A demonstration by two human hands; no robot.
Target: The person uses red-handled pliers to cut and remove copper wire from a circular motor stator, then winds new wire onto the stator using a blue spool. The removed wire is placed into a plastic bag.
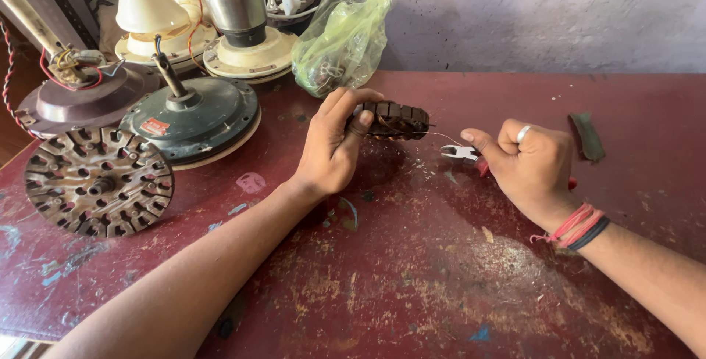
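My left hand grips a dark wound fan stator, holding it on edge just above the worn red table. A thin wire runs from the stator toward the right. My right hand, with a ring and red wrist threads, is closed on red-handled pliers, whose metal jaws point left at the wire, a short way from the stator.
At the left lie a slotted round rotor plate, a grey-green fan motor housing and a maroon motor cover. Behind stand cream fan bases, a steel jar and a green plastic bag. A dark strip lies at right.
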